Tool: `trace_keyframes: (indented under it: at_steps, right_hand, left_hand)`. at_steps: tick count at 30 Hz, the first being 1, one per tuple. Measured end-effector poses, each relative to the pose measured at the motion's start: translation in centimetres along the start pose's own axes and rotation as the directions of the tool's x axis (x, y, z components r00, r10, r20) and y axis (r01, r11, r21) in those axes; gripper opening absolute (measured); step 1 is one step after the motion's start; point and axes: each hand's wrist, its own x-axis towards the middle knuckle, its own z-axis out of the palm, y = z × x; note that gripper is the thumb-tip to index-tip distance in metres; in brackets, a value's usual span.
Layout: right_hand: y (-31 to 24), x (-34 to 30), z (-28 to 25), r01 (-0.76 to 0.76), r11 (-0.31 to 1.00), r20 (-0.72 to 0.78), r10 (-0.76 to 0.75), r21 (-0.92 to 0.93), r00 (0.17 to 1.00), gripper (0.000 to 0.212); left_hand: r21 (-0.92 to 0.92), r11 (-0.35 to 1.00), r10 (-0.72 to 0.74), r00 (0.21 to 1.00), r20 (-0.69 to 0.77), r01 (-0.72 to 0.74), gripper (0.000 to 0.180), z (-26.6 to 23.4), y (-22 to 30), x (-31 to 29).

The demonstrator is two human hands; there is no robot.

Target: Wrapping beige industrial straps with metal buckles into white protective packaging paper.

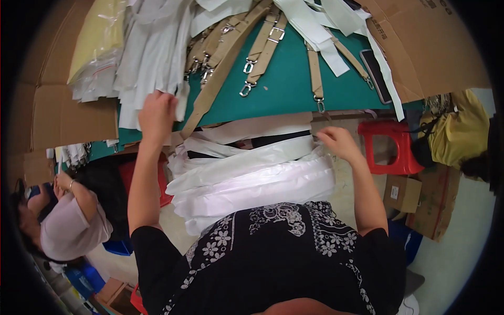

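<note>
My left hand (156, 116) is closed at the lower ends of a bunch of long white strips (152, 52), which hang over the near edge of the green table. Its fingers appear to pinch one of them. Across my lap lies a pile of wide white strips (252, 184). Close to the pile's right end is my right hand (340, 143), with thumb and fingers drawn together; what is between them, if anything, is too small to make out. Several beige straps (262, 47) with silver buckles and metal clasps are spread on the green tabletop (283, 100).
A dark phone (376, 76) lies at the table's right, beside cardboard (420, 47). Packed yellow material in clear plastic (97, 47) is at the far left. Red stools (388, 147) stand below the table. Another person (73, 226) works at left; yellow cloth (459, 131) is at right.
</note>
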Motion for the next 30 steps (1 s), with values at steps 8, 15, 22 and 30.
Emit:
trace_keyframes:
  at_steps: [8, 15, 22, 30]
  right_hand:
    - [2.8, 4.6, 6.2, -0.244, 0.91, -0.409, 0.373, 0.334, 0.833, 0.028]
    - [-2.2, 0.2, 4.7, 0.277, 0.937, -0.562, -0.35, -0.214, 0.749, 0.011]
    - [-7.2, -2.5, 0.4, 0.589, 0.795, -0.296, -0.533, 0.143, 0.792, 0.016]
    - [-16.0, 8.0, -0.2, 0.305, 0.933, 0.061, -0.321, 0.191, 0.945, 0.022]
  left_hand:
    - [0.093, 0.972, 0.233, 0.938, -0.256, -0.216, 0.017, -2.5, 5.6, 0.4]
    - [-0.684, 0.604, 0.511, 0.858, -0.06, -0.408, 0.037, -1.1, 14.8, -2.4]
    - [-0.911, 0.286, 0.717, 0.697, -0.002, -0.297, 0.03, 0.3, 16.1, -0.3]
    - [-0.96, 0.183, 0.273, 0.927, 0.258, 0.213, 0.005, -1.5, 11.6, -4.2]
